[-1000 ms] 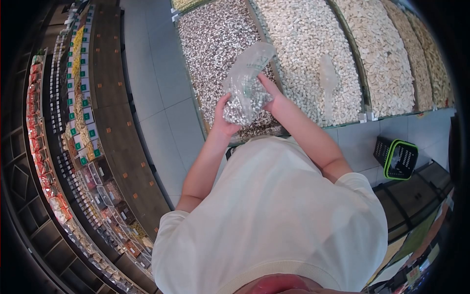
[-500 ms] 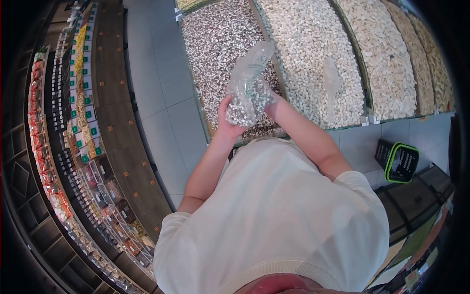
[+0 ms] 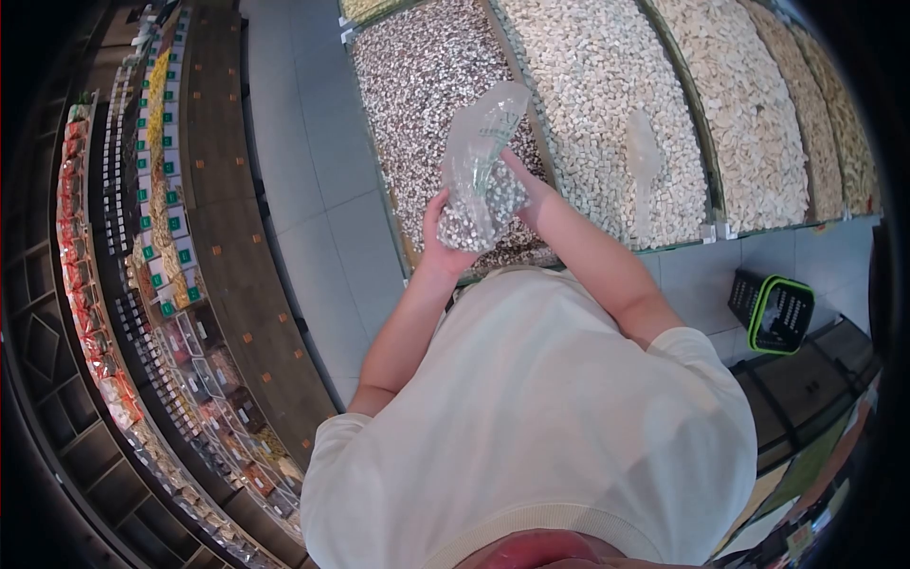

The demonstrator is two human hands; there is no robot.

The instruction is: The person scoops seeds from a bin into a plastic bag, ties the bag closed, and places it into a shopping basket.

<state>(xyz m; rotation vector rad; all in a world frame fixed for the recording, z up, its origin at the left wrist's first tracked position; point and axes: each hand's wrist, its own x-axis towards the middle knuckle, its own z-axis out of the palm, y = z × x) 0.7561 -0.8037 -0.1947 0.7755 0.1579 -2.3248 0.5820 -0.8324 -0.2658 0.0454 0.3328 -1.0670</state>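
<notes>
A clear plastic bag [image 3: 481,204], its lower part filled with small white-and-dark pieces, is held between my two hands above the near end of a bin of similar speckled pieces [image 3: 417,95]. My left hand [image 3: 444,248] is wrapped around the bag's lower left side, its thumb up along the plastic. On the other side my right hand [image 3: 533,196] presses against the bag, with a finger or thumb pointing up beside it; its other fingers are partly hidden. The bag's upper part [image 3: 498,109] stands up loose and carries green print.
To the right, a translucent scoop [image 3: 643,161] lies on a bin of whitish pieces [image 3: 597,85]. Flat pale slices [image 3: 749,114] fill another bin. A black basket with a green rim [image 3: 782,313] stands on the floor. Packed shelves [image 3: 180,247] line the left.
My right hand has shifted on the bag, so a finger or thumb now shows along its right side. The bag's upper part has turned slightly and its green print shows more.
</notes>
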